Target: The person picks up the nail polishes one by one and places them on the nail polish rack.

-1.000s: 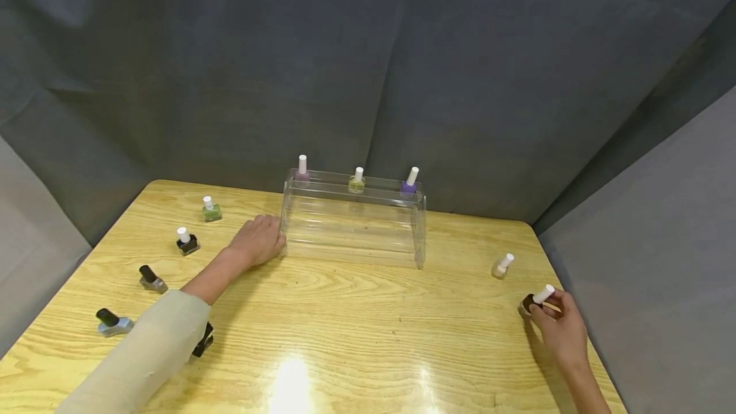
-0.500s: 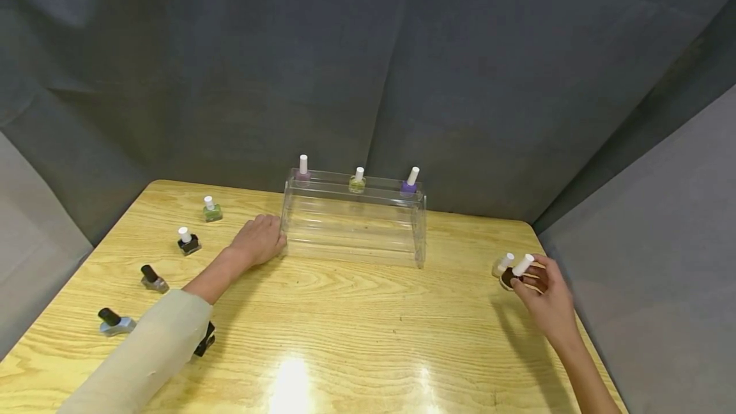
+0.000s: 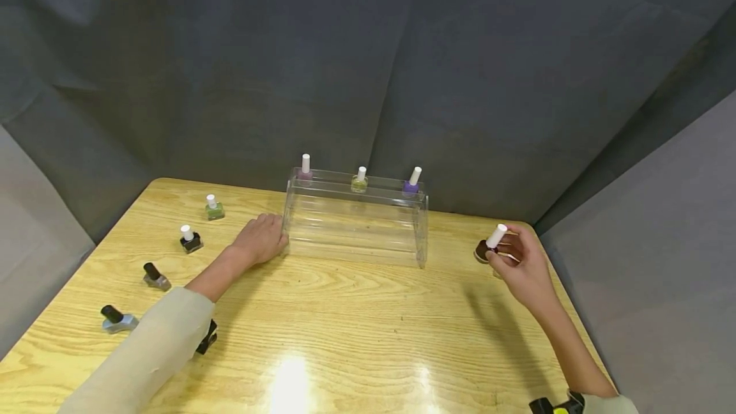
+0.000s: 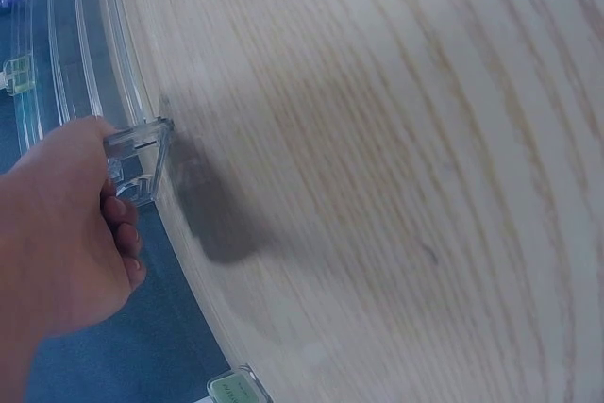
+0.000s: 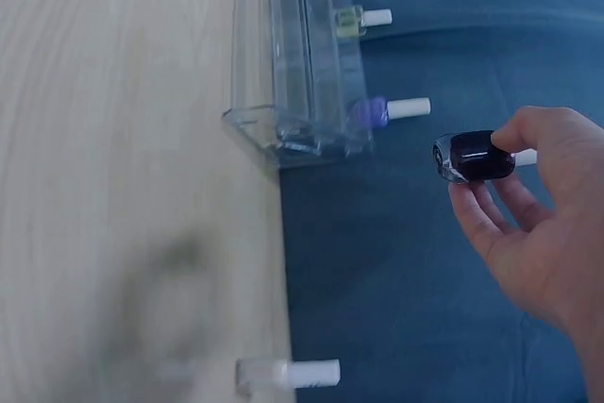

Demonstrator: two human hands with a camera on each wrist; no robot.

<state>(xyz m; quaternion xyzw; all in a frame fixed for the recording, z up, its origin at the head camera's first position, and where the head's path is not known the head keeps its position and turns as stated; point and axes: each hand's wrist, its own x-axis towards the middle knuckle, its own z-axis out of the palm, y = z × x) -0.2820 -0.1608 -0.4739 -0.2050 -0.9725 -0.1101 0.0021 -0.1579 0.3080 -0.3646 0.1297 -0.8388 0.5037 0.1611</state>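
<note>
1. A dark curtain [image 3: 276, 69] is hung behind a wood-grained table [image 3: 345, 324], on which a transparent tiered rack [image 3: 382, 200] is set near the far edge.
2. On the rack's top tier, a mauve bottle [image 3: 305, 175], a yellow bottle [image 3: 359, 186] and a purple bottle [image 3: 411, 188] are spaced apart, caps upward, so each cap can presumably be reached freely.
3. The rack's left end is gripped by the left hand [image 3: 261, 238], its fingers curled in at the side panel, probably to steady so light a piece.
4. A dark bottle [image 3: 484, 252] is held above the table, right of the rack, by the right hand [image 3: 526, 267]. It is pinched between thumb and fingers around the neck, with its white cap tilted upward; the glass body is thus left mostly exposed.
5. Below that hand, a pale bottle [image 5: 283, 374] is left on the table.
6. More bottles are spread at the left, a green bottle [image 3: 215, 212] farthest back; one is partly hidden by the sleeve [image 3: 149, 344].
</note>
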